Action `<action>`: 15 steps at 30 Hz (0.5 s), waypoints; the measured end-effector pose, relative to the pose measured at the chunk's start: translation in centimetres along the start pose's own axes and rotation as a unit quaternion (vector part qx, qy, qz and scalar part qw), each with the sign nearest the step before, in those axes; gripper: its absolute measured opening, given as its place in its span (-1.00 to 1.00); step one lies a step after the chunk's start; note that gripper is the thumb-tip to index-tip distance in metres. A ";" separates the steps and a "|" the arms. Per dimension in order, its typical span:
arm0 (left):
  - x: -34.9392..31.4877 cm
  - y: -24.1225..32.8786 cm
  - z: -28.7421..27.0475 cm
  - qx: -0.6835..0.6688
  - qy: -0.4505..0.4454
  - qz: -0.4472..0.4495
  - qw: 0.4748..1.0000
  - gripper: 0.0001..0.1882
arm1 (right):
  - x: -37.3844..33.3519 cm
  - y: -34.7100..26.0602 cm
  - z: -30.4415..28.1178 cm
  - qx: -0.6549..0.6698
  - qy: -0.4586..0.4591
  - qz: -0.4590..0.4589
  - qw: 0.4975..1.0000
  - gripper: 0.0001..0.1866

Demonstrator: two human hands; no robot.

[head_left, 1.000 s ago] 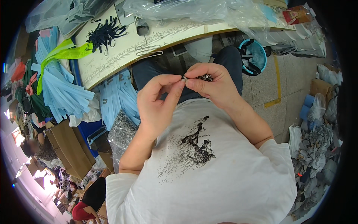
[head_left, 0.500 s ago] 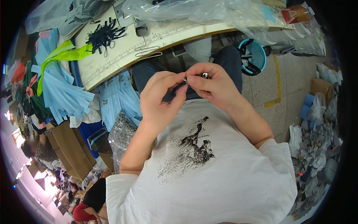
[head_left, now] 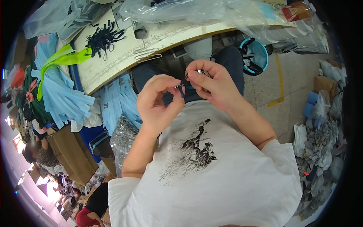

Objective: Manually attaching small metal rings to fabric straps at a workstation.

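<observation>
My left hand (head_left: 159, 101) and my right hand (head_left: 216, 81) are raised over my lap, fingertips close together. Between them runs a short dark cord pull (head_left: 182, 90), pinched at the left thumb and forefinger, its upper end at the right fingertips. A tiny shiny metal piece (head_left: 176, 87) shows at the left fingertips. More small shiny metal pieces (head_left: 200, 71) are tucked in the curled fingers of my right hand; their exact kind is too small to tell. A pile of similar dark cord pulls (head_left: 103, 39) lies on the white table (head_left: 124, 62) ahead.
Light blue strips (head_left: 62, 89) and a bright green strip (head_left: 60, 58) hang at the left. Beside my left forearm is a clear bag of small grey pieces (head_left: 124, 136). A blue basket (head_left: 261, 56) stands on the floor at right, and clear plastic (head_left: 181, 13) covers the table's far side.
My hands have drawn slightly apart, the left moving a little left and down. The dark cord pull now shows between the fingertips, where before mainly a metal glint was seen.
</observation>
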State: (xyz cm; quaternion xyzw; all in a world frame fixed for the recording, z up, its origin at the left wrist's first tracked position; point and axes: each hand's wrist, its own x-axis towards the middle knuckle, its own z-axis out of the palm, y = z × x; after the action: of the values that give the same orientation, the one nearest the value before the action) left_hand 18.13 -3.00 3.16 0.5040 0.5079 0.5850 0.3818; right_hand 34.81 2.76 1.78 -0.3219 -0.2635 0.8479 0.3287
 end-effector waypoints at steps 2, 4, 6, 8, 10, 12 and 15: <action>0.1 -0.5 -0.5 -0.020 -0.082 0.029 0.996 -0.68 | 0.0 0.1 -0.3 0.009 -0.009 -0.003 1.000 -0.84; 0.1 0.3 -0.5 -0.035 -0.095 0.007 0.995 -0.67 | 0.0 0.1 -0.4 0.017 -0.018 -0.007 1.000 -0.82; 0.0 0.3 -0.7 -0.050 -0.109 -0.015 0.993 -0.67 | 0.0 -0.1 -0.4 0.012 -0.028 -0.009 1.000 -0.81; -0.2 -0.2 -1.0 -0.055 -0.086 -0.067 0.993 -0.70 | -0.1 -0.1 -0.2 0.018 -0.024 -0.011 0.999 -0.82; 0.0 0.4 -0.6 -0.089 -0.064 -0.133 0.985 -0.72 | -0.1 0.0 -0.2 0.023 -0.021 -0.013 0.999 -0.83; 0.3 0.6 -0.5 -0.123 -0.043 -0.199 0.971 -0.74 | -0.2 0.2 -0.5 0.002 -0.043 -0.022 0.999 -0.85; 0.6 0.3 -0.8 -0.114 -0.081 -0.215 0.967 -0.76 | -0.2 0.1 -0.4 -0.017 -0.047 -0.024 0.998 -0.86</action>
State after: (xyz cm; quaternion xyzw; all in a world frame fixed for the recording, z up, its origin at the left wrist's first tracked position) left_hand 17.27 -2.67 3.58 0.3819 0.5012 0.5005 0.5937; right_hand 35.12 2.60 1.53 -0.2812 -0.3010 0.8492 0.3305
